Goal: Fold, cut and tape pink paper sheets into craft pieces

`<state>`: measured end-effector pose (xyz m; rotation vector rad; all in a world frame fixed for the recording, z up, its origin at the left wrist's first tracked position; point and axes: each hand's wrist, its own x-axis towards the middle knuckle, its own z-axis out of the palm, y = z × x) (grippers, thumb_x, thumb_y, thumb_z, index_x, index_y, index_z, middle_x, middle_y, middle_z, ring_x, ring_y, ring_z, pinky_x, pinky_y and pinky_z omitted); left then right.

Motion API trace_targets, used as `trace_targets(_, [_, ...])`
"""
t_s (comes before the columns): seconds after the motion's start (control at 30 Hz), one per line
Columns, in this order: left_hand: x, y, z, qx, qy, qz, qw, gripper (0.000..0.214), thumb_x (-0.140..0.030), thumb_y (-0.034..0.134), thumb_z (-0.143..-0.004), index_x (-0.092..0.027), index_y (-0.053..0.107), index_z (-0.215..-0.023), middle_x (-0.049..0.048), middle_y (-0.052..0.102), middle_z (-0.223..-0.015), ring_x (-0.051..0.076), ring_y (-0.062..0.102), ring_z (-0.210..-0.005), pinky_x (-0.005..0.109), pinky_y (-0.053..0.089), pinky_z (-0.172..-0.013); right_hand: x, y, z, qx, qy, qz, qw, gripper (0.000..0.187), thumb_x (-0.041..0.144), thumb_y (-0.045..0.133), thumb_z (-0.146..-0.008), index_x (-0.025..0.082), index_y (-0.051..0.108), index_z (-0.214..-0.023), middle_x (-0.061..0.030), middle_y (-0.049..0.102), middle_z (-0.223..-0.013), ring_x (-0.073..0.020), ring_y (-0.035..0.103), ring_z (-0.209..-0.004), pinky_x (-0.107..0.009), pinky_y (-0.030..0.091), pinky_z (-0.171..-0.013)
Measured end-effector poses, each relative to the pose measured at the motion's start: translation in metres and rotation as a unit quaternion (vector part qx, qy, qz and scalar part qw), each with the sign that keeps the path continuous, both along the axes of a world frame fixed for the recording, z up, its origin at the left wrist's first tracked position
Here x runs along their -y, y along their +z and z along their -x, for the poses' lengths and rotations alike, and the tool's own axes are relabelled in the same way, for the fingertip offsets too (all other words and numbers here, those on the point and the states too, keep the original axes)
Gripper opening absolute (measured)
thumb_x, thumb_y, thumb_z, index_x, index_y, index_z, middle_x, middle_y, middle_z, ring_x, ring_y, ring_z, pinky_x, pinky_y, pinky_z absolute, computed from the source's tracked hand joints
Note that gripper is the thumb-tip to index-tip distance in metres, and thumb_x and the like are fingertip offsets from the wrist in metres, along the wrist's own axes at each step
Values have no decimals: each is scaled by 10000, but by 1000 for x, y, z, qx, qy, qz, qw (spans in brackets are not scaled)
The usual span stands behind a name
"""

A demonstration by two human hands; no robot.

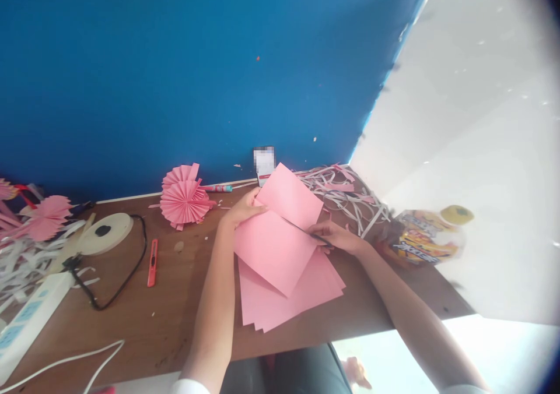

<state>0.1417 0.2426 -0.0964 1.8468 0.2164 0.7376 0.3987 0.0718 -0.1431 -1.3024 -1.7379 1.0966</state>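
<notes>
Left hand (245, 207) gripping pink sheet (275, 236) at far edge, fingers pinching closed on it. Right hand (338, 236) holding thin dark tool (301, 228), fingers wrapping shut around it, tool lying across sheet. Sheet resting over pink paper stack (301, 301) at worktop (184, 312) centre. Paper fans (184, 200), red knife (151, 263), tape roll (107, 231) sitting left; white paper strips (350, 199), bottle (431, 236) sitting right.

sleeves (188, 386) — white, short | forearms bare | left hand (245, 207), right hand (336, 236) bare | trousers (297, 370) — dark
</notes>
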Motion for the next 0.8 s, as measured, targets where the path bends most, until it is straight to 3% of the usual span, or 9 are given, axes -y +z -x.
trace_targets(0.27, [-1,-2,0,-3,2,6,1000,800,-419,754,-691,-225,385,-1374,124,486,-1334,244,585,-1063,369,503,-908,1,1,1,7,-8,-10,1000,540,464,650,-801,43,614,-1136,-28,553,-648,-35,446,-444,-144,272,-397])
trace_targets(0.8, [-5,-5,-1,-20,18,-18,999,748,-406,733,-722,-222,391,-1361,104,496,-1333,249,573,-1093,360,510,-900,1,1,0,14,-8,-16,1000,542,458,645,-802,32,617,-1138,-22,549,-597,-40,447,-421,-136,252,-376])
